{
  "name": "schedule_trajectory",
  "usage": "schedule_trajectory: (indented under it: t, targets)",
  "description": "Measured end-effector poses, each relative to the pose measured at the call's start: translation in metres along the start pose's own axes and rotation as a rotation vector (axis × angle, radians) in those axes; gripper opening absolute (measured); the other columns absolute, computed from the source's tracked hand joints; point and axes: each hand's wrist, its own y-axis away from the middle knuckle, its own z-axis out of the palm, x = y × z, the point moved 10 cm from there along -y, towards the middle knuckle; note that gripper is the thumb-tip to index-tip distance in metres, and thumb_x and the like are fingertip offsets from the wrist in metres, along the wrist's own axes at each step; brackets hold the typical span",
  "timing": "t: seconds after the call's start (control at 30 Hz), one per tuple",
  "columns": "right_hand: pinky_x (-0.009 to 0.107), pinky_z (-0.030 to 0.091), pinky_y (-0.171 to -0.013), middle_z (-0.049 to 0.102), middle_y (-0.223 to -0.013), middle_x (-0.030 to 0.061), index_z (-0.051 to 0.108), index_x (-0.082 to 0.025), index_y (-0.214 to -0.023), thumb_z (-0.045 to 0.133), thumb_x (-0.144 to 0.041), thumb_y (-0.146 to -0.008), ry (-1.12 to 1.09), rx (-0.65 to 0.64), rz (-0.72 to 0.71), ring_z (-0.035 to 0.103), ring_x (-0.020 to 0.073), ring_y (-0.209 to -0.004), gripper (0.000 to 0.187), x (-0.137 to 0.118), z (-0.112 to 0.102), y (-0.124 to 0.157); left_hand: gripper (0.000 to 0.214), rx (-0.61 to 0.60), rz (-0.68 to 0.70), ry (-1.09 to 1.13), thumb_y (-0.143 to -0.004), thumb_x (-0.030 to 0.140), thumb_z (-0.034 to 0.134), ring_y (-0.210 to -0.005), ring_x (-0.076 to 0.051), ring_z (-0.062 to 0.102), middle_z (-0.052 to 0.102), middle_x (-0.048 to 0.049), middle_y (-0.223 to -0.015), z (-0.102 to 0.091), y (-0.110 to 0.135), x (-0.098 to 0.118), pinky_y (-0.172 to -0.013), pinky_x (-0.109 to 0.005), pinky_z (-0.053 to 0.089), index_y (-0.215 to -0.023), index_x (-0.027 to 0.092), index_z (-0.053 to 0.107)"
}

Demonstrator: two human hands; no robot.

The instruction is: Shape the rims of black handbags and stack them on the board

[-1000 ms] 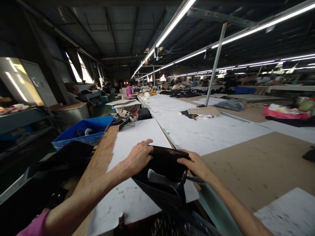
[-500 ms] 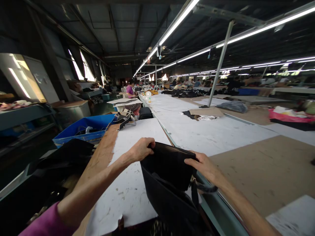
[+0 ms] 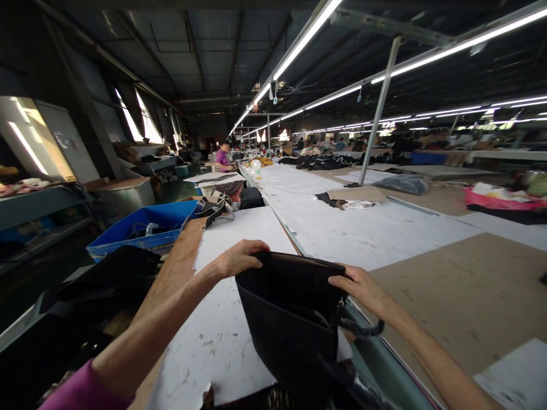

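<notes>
A black handbag (image 3: pixel 290 319) stands in front of me with its mouth facing up and its dark inside showing. My left hand (image 3: pixel 243 257) pinches the far left corner of its rim, thumb inside. At the far right corner, my right hand (image 3: pixel 356 285) grips the same rim between thumb and fingers. A dark strap (image 3: pixel 363 328) loops out on the right side below my right hand. The bag's lower part runs into dark material at the bottom edge, where its outline is hard to make out.
White paper (image 3: pixel 231 319) covers the table, with a brown board edge (image 3: pixel 171 285) to its left. A blue bin (image 3: pixel 141 228) and dark bags (image 3: pixel 106 285) lie left. Brown board (image 3: pixel 461 285) spreads right, near a metal post (image 3: pixel 378 114). A person in purple (image 3: pixel 223 158) sits further back.
The bag's rim has widened as my hands moved slightly apart. Its near wall has shifted left and risen, and my right hand has moved a little to the right.
</notes>
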Motion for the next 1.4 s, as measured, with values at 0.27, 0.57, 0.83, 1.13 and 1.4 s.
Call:
schedule_trajectory:
  t: [0.27,0.57,0.83,1.13,1.4]
  targets:
    - [0.032,0.043,-0.075,0.062,-0.102,0.0017,0.054,-0.022,-0.111,0.053,-0.038,-0.072,0.169,0.273,0.029,0.057,0.0191,-0.079,0.042,-0.006,-0.014,0.012,0.027,0.129,-0.004,-0.146,-0.069,0.023,0.049,-0.078,-0.016,0.056,0.064,-0.0006,-0.083,-0.006,-0.002,0.0,-0.07,-0.024,0.043,-0.091,0.015,0.061]
    - [0.029,0.041,-0.077,0.062,-0.095,0.0009,0.062,-0.023,-0.094,0.053,-0.033,-0.071,0.26,0.422,-0.139,0.055,0.0177,-0.085,0.026,-0.037,-0.02,0.021,0.029,0.198,-0.012,-0.404,-0.071,0.027,0.045,-0.077,-0.016,0.057,0.066,0.0018,-0.081,-0.011,0.0,0.009,-0.072,-0.022,0.042,-0.091,0.018,0.064]
    - [0.026,0.041,-0.073,0.062,-0.087,0.0009,0.062,-0.023,-0.087,0.05,-0.036,-0.076,0.334,0.409,-0.172,0.055,0.0168,-0.081,0.021,-0.043,-0.014,0.02,0.025,0.2,0.002,-0.359,-0.071,0.026,0.044,-0.072,-0.015,0.055,0.064,0.0014,-0.075,-0.009,0.0,0.011,-0.066,-0.022,0.042,-0.084,0.017,0.063]
    - [0.028,0.041,-0.073,0.06,-0.085,0.0038,0.058,-0.022,-0.085,0.042,-0.036,-0.082,0.494,0.396,-0.214,0.055,0.0185,-0.081,0.021,-0.05,-0.008,0.017,0.021,0.25,0.02,-0.357,-0.067,0.023,0.045,-0.062,-0.012,0.049,0.057,0.0025,-0.063,-0.011,0.002,0.013,-0.058,-0.021,0.038,-0.076,0.016,0.063]
    - [0.029,0.042,-0.074,0.06,-0.091,0.0023,0.057,-0.024,-0.094,0.039,-0.04,-0.083,0.727,0.459,-0.247,0.055,0.0176,-0.084,0.026,-0.052,-0.004,0.021,0.022,0.274,0.012,-0.343,-0.065,0.023,0.046,-0.057,-0.011,0.047,0.056,0.0025,-0.061,-0.013,0.002,0.01,-0.058,-0.021,0.038,-0.075,0.015,0.064]
